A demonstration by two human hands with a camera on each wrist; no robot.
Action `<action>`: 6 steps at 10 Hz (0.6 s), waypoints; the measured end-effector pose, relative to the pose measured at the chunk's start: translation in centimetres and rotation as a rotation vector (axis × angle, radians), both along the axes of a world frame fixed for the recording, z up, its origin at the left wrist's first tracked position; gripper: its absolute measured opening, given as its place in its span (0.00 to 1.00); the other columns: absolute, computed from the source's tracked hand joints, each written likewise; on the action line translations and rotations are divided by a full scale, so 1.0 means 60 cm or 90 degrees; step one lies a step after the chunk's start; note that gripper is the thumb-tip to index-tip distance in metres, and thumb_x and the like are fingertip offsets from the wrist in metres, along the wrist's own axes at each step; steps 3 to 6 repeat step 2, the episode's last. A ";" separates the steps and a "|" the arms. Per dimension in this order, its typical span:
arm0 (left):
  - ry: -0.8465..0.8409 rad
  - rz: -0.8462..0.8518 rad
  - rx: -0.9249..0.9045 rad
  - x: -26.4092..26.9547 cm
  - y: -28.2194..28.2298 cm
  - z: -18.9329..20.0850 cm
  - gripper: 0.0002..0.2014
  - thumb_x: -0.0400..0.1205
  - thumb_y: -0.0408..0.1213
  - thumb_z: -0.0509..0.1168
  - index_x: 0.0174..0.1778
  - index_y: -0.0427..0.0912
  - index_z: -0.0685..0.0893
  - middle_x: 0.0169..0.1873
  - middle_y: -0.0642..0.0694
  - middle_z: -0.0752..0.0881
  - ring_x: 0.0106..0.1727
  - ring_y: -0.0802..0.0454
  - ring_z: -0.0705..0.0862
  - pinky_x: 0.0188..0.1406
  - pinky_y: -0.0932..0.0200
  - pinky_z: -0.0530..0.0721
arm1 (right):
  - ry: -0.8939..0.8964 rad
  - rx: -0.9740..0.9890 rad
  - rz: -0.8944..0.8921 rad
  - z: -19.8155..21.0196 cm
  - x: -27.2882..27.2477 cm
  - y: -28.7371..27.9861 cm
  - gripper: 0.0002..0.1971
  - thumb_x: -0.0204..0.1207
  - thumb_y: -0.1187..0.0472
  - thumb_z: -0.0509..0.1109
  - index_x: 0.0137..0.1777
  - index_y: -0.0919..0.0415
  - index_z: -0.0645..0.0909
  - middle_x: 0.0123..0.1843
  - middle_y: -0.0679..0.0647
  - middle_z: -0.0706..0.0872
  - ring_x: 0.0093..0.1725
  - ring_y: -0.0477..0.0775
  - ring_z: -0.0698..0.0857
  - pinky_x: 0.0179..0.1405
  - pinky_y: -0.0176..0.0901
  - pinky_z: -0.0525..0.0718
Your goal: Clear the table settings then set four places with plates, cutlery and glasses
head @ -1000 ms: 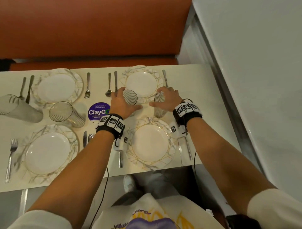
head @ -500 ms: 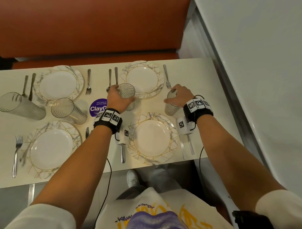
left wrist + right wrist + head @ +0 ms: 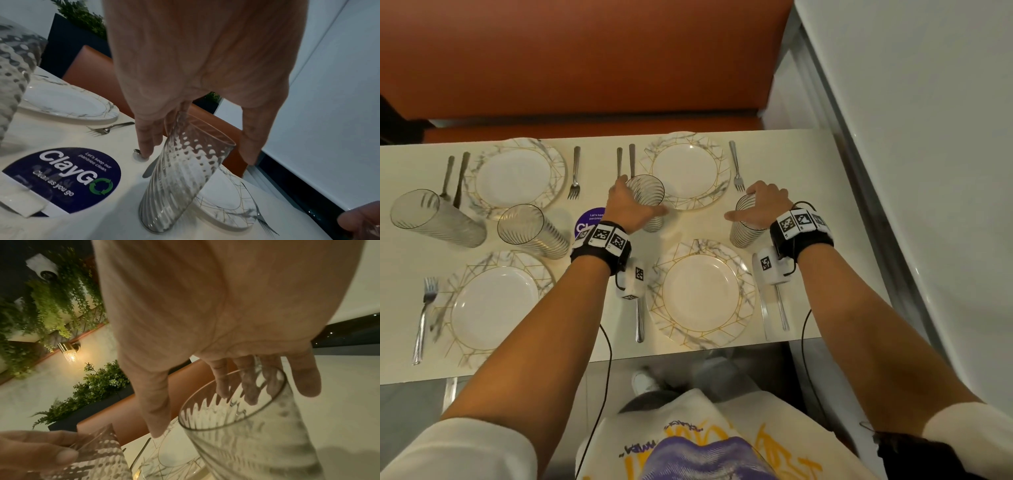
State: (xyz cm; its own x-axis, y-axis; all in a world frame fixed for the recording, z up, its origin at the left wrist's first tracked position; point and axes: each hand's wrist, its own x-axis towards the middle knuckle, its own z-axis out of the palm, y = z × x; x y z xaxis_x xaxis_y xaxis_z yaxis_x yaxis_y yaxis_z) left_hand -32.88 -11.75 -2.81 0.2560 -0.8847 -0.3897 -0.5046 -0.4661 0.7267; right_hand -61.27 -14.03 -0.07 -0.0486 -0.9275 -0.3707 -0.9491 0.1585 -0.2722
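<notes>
Since the earlier frame, both glasses have shifted outward: left glass (image 3: pixel 645 202) toward the far-left cutlery, right glass (image 3: pixel 748 221) toward the surface's (image 3: pixel 825 205) right edge. Left hand (image 3: pixel 628 205) wraps the left glass, thumb on the near side, fingers behind; the left wrist view shows it tilted, base resting on the surface beside the far plate (image 3: pixel 685 169). Right hand (image 3: pixel 763 205) curls its fingers behind the right glass near the rim, thumb stretched out on the near side and seemingly not pressing the wall, so the grip looks partial. That glass stands between the far fork (image 3: pixel 736 169) and the near plate (image 3: pixel 705 291). Judgement: clearing stage, glasses first. To do it well: close the right thumb before lifting, grip mid-wall rather than the rim, raise both straight up to clear plate edges and cutlery, and keep the tilted one from sliding on its base.
</notes>
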 end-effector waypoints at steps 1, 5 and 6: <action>0.003 -0.020 -0.011 0.018 0.016 0.010 0.64 0.65 0.54 0.88 0.90 0.39 0.57 0.84 0.39 0.70 0.82 0.40 0.73 0.80 0.43 0.76 | -0.021 -0.031 -0.006 0.015 0.003 0.002 0.45 0.60 0.29 0.79 0.74 0.52 0.74 0.72 0.59 0.77 0.73 0.65 0.74 0.71 0.59 0.74; -0.009 -0.045 -0.013 0.041 0.051 0.018 0.61 0.65 0.55 0.87 0.88 0.40 0.61 0.83 0.39 0.71 0.82 0.39 0.72 0.80 0.40 0.75 | -0.017 -0.118 0.018 0.030 0.029 0.018 0.37 0.60 0.32 0.78 0.68 0.48 0.79 0.69 0.58 0.78 0.70 0.65 0.74 0.68 0.58 0.75; -0.009 -0.045 -0.013 0.041 0.051 0.018 0.61 0.65 0.55 0.87 0.88 0.40 0.61 0.83 0.39 0.71 0.82 0.39 0.72 0.80 0.40 0.75 | -0.017 -0.118 0.018 0.030 0.029 0.018 0.37 0.60 0.32 0.78 0.68 0.48 0.79 0.69 0.58 0.78 0.70 0.65 0.74 0.68 0.58 0.75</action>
